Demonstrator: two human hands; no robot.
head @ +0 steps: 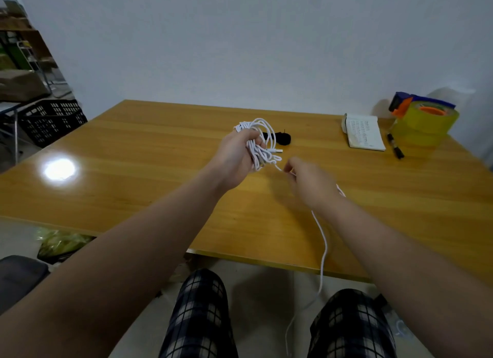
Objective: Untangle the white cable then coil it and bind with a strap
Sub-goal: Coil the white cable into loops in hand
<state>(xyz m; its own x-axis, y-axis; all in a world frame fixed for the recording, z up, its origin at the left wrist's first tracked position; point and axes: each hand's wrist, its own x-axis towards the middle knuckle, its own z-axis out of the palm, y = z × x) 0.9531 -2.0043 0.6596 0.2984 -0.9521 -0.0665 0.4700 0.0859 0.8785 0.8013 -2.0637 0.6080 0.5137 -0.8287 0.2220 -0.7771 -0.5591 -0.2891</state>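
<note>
My left hand (237,157) grips a tangled bundle of white cable (260,141) above the middle of the wooden table (133,157). A plug end sticks out of the bundle to the right. One strand runs from the bundle to my right hand (309,181), which pinches it close to the tangle. From there the loose cable tail (324,251) hangs over the table's front edge toward the floor between my knees. A black strap (282,139) lies on the table just behind the bundle, partly hidden by it.
At the back right lie an open notebook (364,131), a black marker (394,145) and a yellow tape roll in a dispenser (424,120). A black crate (50,120) stands on the floor to the left, and a wall rises behind the table.
</note>
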